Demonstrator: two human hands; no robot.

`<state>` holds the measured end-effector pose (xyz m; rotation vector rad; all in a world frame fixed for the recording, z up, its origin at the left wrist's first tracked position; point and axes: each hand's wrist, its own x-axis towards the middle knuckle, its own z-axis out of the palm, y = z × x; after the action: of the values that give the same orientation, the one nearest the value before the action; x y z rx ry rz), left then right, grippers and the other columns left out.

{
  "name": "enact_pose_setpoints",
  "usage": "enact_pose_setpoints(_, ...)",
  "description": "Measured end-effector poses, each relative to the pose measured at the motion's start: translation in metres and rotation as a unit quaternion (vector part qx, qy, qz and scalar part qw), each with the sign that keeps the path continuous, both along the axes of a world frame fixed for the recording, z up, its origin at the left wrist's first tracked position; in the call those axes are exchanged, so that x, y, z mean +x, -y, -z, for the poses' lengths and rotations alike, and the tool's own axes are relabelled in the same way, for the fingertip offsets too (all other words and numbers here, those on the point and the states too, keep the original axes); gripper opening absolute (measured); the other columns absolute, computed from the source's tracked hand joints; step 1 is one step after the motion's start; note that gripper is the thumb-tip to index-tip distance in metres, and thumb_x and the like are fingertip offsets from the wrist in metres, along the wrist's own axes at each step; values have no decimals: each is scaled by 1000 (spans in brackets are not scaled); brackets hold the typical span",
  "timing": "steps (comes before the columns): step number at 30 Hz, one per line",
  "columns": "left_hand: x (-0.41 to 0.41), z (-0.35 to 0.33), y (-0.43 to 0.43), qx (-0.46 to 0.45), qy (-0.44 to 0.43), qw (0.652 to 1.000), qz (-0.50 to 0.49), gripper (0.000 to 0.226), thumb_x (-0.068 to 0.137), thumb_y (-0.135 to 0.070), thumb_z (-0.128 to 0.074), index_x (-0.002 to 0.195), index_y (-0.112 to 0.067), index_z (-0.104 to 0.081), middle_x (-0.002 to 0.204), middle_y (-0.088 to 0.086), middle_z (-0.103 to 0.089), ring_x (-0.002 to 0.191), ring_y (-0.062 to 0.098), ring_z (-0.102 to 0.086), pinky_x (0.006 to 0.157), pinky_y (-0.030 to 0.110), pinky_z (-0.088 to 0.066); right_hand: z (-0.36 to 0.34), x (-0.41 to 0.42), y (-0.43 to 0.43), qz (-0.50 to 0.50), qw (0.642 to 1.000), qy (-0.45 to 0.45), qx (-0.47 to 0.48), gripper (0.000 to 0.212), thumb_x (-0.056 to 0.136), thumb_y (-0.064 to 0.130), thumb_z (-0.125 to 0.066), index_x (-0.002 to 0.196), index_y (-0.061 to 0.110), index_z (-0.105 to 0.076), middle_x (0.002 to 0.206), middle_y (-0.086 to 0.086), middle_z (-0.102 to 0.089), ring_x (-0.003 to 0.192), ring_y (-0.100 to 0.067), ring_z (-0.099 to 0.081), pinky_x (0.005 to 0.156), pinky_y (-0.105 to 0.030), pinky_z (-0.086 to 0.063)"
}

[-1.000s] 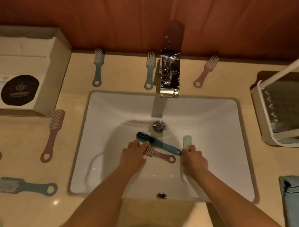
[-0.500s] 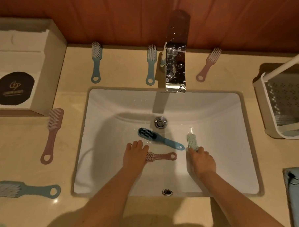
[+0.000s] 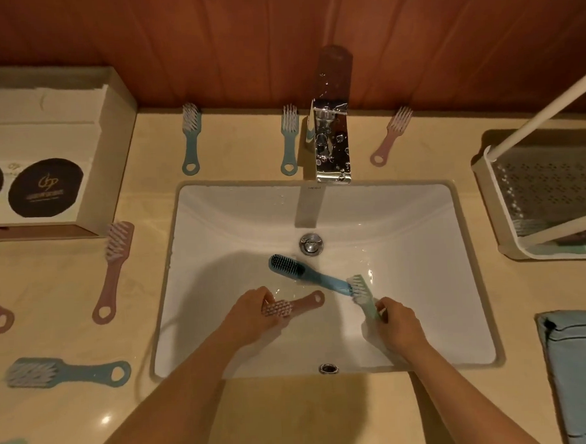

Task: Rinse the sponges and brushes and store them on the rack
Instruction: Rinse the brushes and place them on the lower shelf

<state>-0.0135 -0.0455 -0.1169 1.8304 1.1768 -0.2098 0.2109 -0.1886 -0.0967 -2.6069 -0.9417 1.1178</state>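
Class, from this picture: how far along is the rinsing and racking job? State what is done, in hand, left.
Done: little; the rack holds a few unclear items. In hand: the left hand grips a pink brush, the right hand a pale green brush, in the sink beside a dark teal brush. Left: at least five brushes on the counter.

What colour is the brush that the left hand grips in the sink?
That ring-handled plastic brush is dusty pink; the head view shows it best.
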Motion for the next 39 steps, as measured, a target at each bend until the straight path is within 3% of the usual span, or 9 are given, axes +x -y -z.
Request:
enact_pose_setpoints(4, -7, -15, 9, -62, 87, 985, -139, 16, 78, -22, -74, 89, -21, -62, 89, 1, -65, 82, 19, -59, 75, 29, -48, -24, -10, 6, 112, 986, -90, 81, 12, 88, 5, -51, 95, 14, -55, 88, -4, -60, 62, -11, -53, 53, -24, -43)
enact_pose_setpoints(9, -7, -43, 25, -159, 194, 905, -343, 17, 82, -3, -67, 95, -14, -61, 89, 6, -62, 76, 16, -57, 76, 35, -52, -54, -18, 15, 213, 944, -206, 144, 20, 85, -6, -50, 78, 12, -55, 101, -28, -63, 78, -39, -59, 64, -34, -40)
enact_pose_setpoints(11, -4, -52, 31, -192, 230, 871, -389, 18, 84, 2, -62, 93, -13, -60, 89, 5, -63, 81, 17, -58, 73, 30, -49, -61, -20, 20, 219, 938, -220, 157, 18, 86, -6, -50, 82, 9, -57, 93, -21, -66, 93, -48, -59, 69, -35, -40)
enact_pose_setpoints(14, 0, -63, 34, -239, 285, 819, -437, 16, 86, 4, -55, 96, -8, -61, 93, 8, -64, 85, 17, -59, 72, 27, -47, -71, -20, 26, 203, 940, -212, 172, 19, 87, -4, -46, 91, 9, -58, 81, -6, -65, 81, -33, -61, 68, -31, -42)
enact_pose_setpoints(17, 9, -77, 36, -261, 336, 781, -457, 12, 89, 0, -52, 91, -8, -61, 91, 6, -62, 84, 14, -55, 77, 26, -43, -79, -14, 29, 200, 935, -212, 201, 18, 91, 5, -48, 101, 17, -58, 74, 0, -58, 68, -14, -51, 60, -19, -39)
enact_pose_setpoints(21, 28, -96, 38, -257, 375, 767, -453, 13, 93, -8, -47, 90, -11, -60, 86, 1, -60, 85, 11, -52, 81, 23, -38, -94, 0, 26, 171, 929, -240, 223, 14, 95, 28, -45, 98, 24, -58, 71, 8, -50, 65, -9, -43, 58, -15, -36)
enact_pose_setpoints(26, 68, -111, 54, -258, 400, 750, -459, 18, 97, -21, -44, 102, -18, -61, 104, -1, -66, 106, 10, -57, 98, 28, -37, -100, 34, 35, 144, 945, -186, 227, 37, 83, 56, -45, 80, 22, -58, 67, 7, -49, 66, -12, -46, 67, -30, -36)
enact_pose_setpoints(33, 133, -120, 84, -298, 407, 714, -485, 30, 99, -25, -40, 126, -14, -48, 121, 8, -63, 109, 18, -60, 103, 44, -41, -112, 96, 67, 181, 929, -179, 270, 45, 87, 39, -58, 84, -6, -53, 70, -7, -51, 63, -15, -44, 59, -28, -35)
enact_pose_setpoints(39, 186, -124, 105, -362, 387, 674, -514, 21, 98, -28, -41, 107, -14, -54, 106, 6, -64, 98, 18, -61, 84, 41, -48, -109, 154, 107, 190, 928, -126, 294, 10, 88, 33, -59, 97, 28, -60, 90, 9, -63, 82, -10, -57, 64, -25, -46)
